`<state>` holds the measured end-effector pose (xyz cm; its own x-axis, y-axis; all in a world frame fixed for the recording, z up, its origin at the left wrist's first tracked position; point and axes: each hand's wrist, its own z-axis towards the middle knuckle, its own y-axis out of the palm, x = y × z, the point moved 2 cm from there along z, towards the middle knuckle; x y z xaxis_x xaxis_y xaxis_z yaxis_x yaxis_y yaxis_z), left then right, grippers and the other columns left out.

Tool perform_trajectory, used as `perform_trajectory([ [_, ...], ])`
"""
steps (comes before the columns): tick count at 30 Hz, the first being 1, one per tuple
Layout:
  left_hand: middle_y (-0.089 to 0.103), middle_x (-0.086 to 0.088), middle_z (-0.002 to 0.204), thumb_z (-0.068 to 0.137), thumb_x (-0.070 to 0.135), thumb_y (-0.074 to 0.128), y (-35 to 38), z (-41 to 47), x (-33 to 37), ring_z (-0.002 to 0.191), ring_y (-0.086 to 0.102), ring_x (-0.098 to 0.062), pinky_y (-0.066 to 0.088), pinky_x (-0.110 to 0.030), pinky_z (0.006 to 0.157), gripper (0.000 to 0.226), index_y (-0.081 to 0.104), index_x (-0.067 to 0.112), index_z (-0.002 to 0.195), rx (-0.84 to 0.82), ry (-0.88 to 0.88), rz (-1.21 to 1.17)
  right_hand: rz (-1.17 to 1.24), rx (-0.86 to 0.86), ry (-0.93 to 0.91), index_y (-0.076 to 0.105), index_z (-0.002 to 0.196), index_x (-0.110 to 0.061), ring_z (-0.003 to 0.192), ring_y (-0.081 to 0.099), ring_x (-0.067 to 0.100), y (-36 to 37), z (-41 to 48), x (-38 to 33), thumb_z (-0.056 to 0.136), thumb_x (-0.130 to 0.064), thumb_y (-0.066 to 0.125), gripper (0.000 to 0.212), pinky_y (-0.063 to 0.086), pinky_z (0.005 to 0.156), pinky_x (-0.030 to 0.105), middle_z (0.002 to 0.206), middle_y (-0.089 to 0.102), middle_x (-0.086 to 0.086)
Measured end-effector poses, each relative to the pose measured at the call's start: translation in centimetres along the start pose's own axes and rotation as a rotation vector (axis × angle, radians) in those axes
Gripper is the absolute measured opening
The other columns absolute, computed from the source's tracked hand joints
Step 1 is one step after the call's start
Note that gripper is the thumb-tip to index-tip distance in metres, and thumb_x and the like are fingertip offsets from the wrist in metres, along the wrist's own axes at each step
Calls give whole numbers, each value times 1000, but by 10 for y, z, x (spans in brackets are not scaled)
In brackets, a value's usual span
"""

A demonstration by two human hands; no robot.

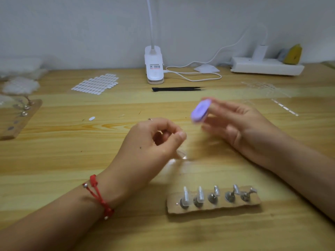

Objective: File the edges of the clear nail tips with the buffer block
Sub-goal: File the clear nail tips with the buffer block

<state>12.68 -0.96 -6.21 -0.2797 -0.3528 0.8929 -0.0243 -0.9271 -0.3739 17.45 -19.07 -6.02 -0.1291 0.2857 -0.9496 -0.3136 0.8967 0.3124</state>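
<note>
- A pale wooden table [54, 160] stands against a white wall. At its back are a white clip lamp [154, 64], its cord, and a white power strip [266, 67].
- Black tweezers [178, 89] lie just in front of the lamp, and a sheet of small white ovals [96, 84] lies to their left.
- The right hand [235, 125] is blurred. Its fingertips and thumb pinch the purple buffer block [200, 111], which is lifted above the table.
- The left hand [150, 142] has a red cord bracelet [97, 194] on its wrist. Its fingers are curled tight, with the thumb against the forefinger.
- A faint clear shape [181, 154] shows just below that thumb — too blurred to tell whether the hand holds it.
- A cardboard strip [213, 207] lies near the table's front edge and carries five small metal stands. Clear nail tips [200, 193] sit on the stands — some upright, some tilted.
- A second board with stands [20, 116] lies at the far left.
</note>
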Motion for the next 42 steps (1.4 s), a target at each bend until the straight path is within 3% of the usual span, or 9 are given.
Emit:
perform_trajectory([
  [5,47,12,52,83,24,71,-1,-1,3,46,41,-1,32,-5,48,12,69,22,71,48,51,32,302,45,31,64,96,-8,79,72,20,-11,3,-6,80,-8,58,16,58,67,25,90,68,14],
  [8,54,4,59,78,32,70,-4,0,4,46,41,-8,33,-12,46,12,72,21,73,81,1,-91,38,-7,26,61,83,-10,47,51,10,-4,-1,-2,84,-4,41,21,47,42,23,75,55,7],
  [11,56,5,59,71,41,67,-5,-1,6,46,38,-10,32,-16,43,24,75,19,76,77,-8,-160,-295,-107,-53,69,70,-21,41,35,7,5,-5,1,77,-22,61,11,29,37,17,62,48,-2],
  [14,54,7,56,71,38,67,-5,-1,6,42,36,-8,31,-15,42,24,76,17,78,68,-35,-218,-575,-124,-148,74,74,-29,41,35,6,11,-11,3,72,-35,77,7,31,39,17,54,48,-10],
  [17,59,-10,63,67,40,68,-4,0,7,41,36,-5,31,-14,41,28,77,16,79,37,-41,-242,-522,-105,-168,76,76,-28,41,35,8,11,-11,1,70,-41,77,15,30,39,19,50,47,-13],
  [22,50,13,45,71,40,70,-2,0,5,40,35,-3,29,-13,41,22,76,19,76,1,-25,-169,-523,-135,-153,77,78,-24,42,34,10,11,-10,2,67,-49,72,28,31,40,21,59,41,8],
  [27,45,18,42,77,31,72,1,-2,6,37,37,1,27,-6,40,11,73,20,72,-19,23,-48,-482,-201,-92,75,73,-25,41,35,5,12,-10,1,75,-38,73,13,33,39,18,56,49,-13],
  [36,49,10,79,75,38,73,-6,-3,10,50,47,-12,34,-10,54,18,72,33,93,66,242,197,-443,-238,-51,77,74,-24,41,34,4,11,-10,-1,77,-31,69,11,34,39,17,58,47,-10],
  [42,55,15,64,71,40,77,-2,-4,9,49,44,-2,35,-8,50,15,75,30,81,74,90,-10,-456,-183,-118,75,77,-19,41,34,6,15,-13,-2,73,-33,68,16,34,40,18,51,44,-10],
])
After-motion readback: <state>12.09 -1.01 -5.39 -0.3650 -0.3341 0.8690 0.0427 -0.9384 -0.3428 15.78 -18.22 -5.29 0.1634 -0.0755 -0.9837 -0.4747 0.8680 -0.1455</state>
